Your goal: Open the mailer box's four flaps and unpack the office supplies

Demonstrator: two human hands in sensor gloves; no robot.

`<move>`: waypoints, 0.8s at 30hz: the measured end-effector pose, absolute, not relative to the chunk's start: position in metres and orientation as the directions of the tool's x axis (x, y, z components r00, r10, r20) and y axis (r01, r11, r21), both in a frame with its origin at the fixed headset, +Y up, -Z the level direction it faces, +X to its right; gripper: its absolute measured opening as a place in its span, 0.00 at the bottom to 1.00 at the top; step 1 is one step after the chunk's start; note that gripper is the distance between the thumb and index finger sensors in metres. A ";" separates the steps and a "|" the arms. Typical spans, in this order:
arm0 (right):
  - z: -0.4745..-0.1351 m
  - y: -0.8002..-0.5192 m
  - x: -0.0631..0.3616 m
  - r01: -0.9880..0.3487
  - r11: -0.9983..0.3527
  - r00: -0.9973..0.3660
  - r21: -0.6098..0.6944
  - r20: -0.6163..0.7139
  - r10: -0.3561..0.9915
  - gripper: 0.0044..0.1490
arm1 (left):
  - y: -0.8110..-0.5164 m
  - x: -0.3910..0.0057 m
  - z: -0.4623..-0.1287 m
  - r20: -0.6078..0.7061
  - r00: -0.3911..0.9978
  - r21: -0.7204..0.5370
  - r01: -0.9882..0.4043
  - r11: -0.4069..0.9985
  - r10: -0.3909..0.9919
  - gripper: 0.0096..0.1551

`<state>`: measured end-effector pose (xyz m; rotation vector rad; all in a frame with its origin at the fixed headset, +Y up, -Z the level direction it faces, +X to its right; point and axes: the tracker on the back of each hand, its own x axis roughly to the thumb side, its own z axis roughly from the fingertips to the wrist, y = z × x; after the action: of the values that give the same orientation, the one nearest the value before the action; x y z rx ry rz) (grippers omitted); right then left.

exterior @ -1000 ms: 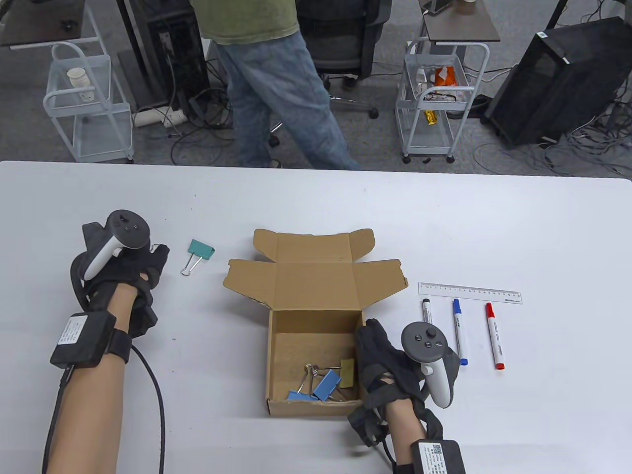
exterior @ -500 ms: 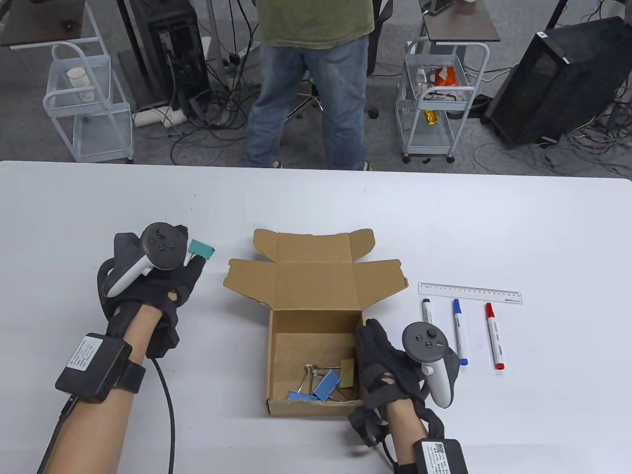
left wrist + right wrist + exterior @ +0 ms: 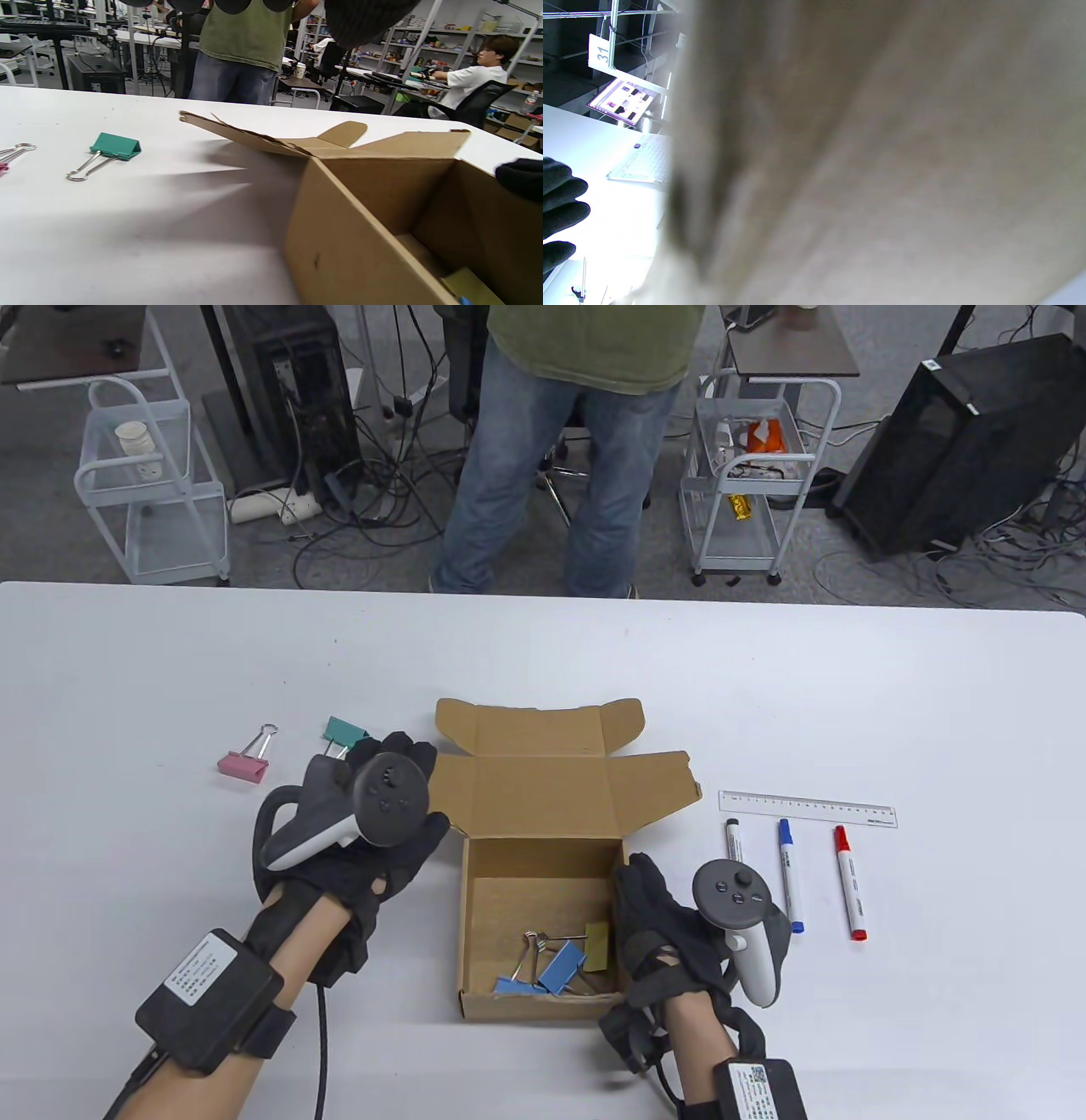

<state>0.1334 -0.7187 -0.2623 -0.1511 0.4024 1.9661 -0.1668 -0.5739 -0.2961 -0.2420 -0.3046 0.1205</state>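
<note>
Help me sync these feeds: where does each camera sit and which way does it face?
Table view: overhead, looking down on box, left hand, right hand.
Left wrist view: low, faces across the table past the green clip; glove at top edge.
Right wrist view: pressed against cardboard; fingertips at left.
Shared: box, green clip.

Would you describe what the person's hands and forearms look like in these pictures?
Both the left hand and right hand wear black fingered gloves, each carrying a grey-and-white tracker. The forearms are bare, with a black labelled box strapped at each wrist; a black cable trails from the left one.
</note>
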 end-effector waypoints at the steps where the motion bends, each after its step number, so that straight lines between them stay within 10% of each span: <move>1: -0.262 -0.719 0.133 -0.904 -0.371 -0.421 0.212 -0.285 0.861 0.45 | -0.574 -0.161 -0.293 0.291 0.944 -0.258 -0.081 0.963 0.157 0.46; 24: -0.262 -0.719 0.133 -0.903 -0.373 -0.422 0.214 -0.276 0.863 0.44 | -0.624 -0.036 -0.270 0.492 0.866 -0.427 0.151 0.891 0.089 0.47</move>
<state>0.1331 -0.7187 -0.2625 -0.1400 0.3987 1.9696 -0.0357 -0.6241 -0.2695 -0.4750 -0.5282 -0.0336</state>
